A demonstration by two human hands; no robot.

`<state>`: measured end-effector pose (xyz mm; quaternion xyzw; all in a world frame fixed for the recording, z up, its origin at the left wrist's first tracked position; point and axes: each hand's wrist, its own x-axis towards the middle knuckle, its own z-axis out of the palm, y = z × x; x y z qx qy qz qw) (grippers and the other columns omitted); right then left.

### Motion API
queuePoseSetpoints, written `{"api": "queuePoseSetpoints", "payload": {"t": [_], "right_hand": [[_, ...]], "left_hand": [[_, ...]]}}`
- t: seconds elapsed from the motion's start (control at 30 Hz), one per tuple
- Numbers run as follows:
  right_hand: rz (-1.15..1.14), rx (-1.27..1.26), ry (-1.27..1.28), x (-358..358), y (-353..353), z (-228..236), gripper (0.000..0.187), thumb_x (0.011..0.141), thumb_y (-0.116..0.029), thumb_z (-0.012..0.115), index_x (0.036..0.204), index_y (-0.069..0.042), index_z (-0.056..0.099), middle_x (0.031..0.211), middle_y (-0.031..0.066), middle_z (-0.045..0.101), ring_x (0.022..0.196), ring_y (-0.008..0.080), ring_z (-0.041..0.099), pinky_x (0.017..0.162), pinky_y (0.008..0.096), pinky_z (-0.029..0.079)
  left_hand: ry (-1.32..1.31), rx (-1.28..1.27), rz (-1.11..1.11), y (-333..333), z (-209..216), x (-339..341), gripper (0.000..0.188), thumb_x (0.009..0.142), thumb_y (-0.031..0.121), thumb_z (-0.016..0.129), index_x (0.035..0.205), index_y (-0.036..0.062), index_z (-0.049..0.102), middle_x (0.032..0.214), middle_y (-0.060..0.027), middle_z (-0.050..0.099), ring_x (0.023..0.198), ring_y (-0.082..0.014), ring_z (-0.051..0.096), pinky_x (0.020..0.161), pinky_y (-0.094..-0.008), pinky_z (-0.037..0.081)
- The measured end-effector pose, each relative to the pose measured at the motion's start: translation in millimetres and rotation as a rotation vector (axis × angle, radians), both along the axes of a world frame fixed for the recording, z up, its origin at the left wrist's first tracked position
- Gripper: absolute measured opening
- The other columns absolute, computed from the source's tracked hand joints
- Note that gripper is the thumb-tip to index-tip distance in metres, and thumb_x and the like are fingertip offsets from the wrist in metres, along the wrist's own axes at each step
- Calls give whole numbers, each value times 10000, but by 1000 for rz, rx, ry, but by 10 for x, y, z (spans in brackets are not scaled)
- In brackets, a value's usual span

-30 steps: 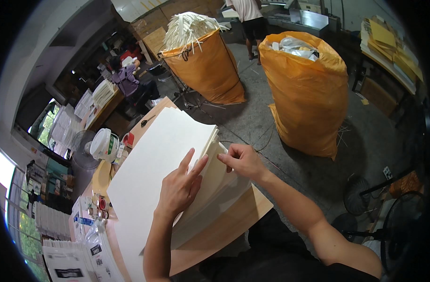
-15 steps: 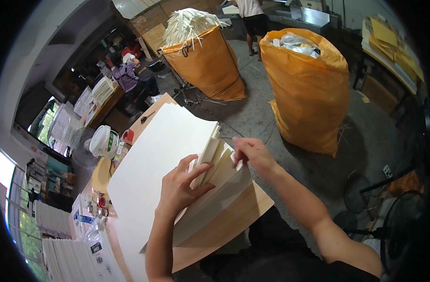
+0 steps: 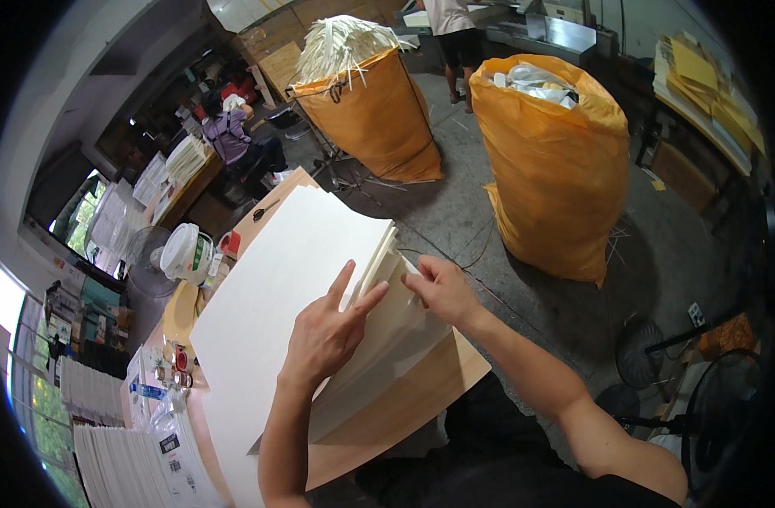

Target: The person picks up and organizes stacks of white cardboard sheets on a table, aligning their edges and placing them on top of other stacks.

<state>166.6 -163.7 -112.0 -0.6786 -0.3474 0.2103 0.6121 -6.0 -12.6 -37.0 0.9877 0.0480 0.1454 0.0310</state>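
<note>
A stack of large white paper sheets (image 3: 269, 279) lies at a slant across the wooden table. Along its right side the sheet edges fan apart into several layers. My left hand (image 3: 320, 339) rests on the stack near these edges, open, its index finger stretched out and another digit reaching over the layers. At the near right corner, my right hand (image 3: 442, 292) has its fingers curled in a pinch on the edge of the paper sheets. How many sheets it grips is hidden by the fingers.
Beyond the table (image 3: 404, 419) stand two orange sacks, one heaped with paper strips (image 3: 370, 114), the other (image 3: 553, 169) holding plastic scrap. A white bucket (image 3: 186, 254), tape rolls and scissors (image 3: 265, 210) lie left. Fans (image 3: 722, 415) stand right. Two people are farther off.
My right hand has shifted slightly left and down and closed on the sheet edges. The left hand's fingers have drawn closer together, and the fanned layers sit more closely.
</note>
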Motion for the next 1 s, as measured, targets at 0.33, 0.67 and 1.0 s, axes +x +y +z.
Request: {"api": "queuePoseSetpoints", "payload": {"t": [0.33,0.67,1.0], "right_hand": [[185,235,482,62,139,-72,338,1041,-289,574,785,-70,594,660,1,581,566,96,557,505,266,425],[246,246,531,111,74,-44,338,1058,-321,569,823,-80,594,661,11,569,562,123,560,499,283,421],[-49,204,-933,-283,-149,-172,243,899,-288,683,940,-51,653,925,147,668,978,354,653,913,444,548]], "left_hand": [[-39,-16,-36,-8,32,-32,531,734,352,897,1230,327,709,1439,-153,581,869,-284,727,749,-385,598],[-31,-73,-61,55,14,-23,585,691,387,930,1232,330,715,1380,-77,626,925,-286,722,759,-390,602],[38,-109,-28,44,16,-49,573,744,406,895,1281,350,703,1418,-114,613,987,-306,722,818,-398,600]]}}
